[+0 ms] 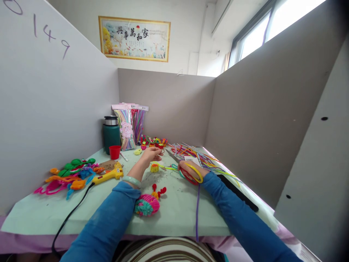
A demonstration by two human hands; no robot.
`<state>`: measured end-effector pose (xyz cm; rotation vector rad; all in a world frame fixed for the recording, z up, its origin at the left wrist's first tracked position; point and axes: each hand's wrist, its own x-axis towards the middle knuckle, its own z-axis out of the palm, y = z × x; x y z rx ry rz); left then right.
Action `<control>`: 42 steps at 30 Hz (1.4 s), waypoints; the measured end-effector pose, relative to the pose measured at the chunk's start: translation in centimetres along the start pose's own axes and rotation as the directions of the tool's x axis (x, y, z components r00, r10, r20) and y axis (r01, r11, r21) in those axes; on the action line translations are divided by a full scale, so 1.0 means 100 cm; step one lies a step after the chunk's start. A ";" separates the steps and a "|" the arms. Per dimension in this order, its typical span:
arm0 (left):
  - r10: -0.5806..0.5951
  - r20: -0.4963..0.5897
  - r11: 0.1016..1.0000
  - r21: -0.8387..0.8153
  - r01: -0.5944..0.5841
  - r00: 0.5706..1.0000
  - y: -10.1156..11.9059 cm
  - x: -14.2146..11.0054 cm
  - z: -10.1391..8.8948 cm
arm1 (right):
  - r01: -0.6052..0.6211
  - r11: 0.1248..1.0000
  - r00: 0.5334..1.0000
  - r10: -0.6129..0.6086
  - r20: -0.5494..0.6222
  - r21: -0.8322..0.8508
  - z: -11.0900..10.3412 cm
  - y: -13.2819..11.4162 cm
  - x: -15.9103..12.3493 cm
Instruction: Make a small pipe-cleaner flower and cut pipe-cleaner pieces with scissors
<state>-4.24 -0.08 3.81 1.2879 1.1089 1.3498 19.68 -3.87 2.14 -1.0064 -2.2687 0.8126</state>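
My right hand (pixel 188 166) is closed around a pair of scissors (pixel 195 174) with red and yellow handles, its blades angled up and left toward my other hand. My left hand (pixel 152 154) has thumb and fingers pinched near the blade tips; whatever small piece it may hold is too small to make out. Below the scissors hangs a purple pipe cleaner (pixel 197 214); its upper end is hidden. Between the hands sits a small yellow pipe-cleaner piece (pixel 154 167). Nearer me, beside my left forearm, lies a pink and teal pipe-cleaner figure (pixel 147 204) with red tips.
At left are a yellow glue gun (pixel 107 176) with a black cord and a heap of colourful pipe-cleaner pieces (pixel 73 173). A red cup (pixel 115 152), a green bottle (pixel 111 135) and bagged pipe cleaners (pixel 126 129) stand behind. Loose pipe cleaners (pixel 207 160) spread at right. Partitions enclose the table.
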 end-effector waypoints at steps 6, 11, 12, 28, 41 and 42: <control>0.005 -0.004 1.000 -0.007 -0.005 1.000 -0.001 0.000 0.000 | 0.002 1.000 0.996 -0.003 0.087 0.015 0.000 0.003 0.001; 0.012 0.018 1.000 0.007 -0.012 1.000 -0.003 0.002 0.001 | -0.015 1.000 0.998 0.014 0.063 0.006 0.000 0.003 0.002; 0.012 0.024 1.000 0.006 -0.012 1.000 -0.003 0.002 0.001 | -0.018 1.000 0.998 0.017 0.053 0.007 0.001 0.003 0.002; 0.006 0.070 1.000 -0.030 -0.004 0.998 -0.002 0.000 0.001 | -0.007 1.000 1.000 0.007 0.006 0.016 0.004 0.007 0.005; -0.006 0.093 0.999 -0.053 0.011 0.996 -0.002 0.001 0.000 | 0.058 0.984 0.997 -0.065 -0.041 -0.166 0.000 0.002 0.008; -0.005 0.101 0.998 -0.060 0.011 0.995 -0.002 0.002 -0.001 | 0.057 0.982 0.997 -0.065 -0.038 -0.179 0.000 0.002 0.009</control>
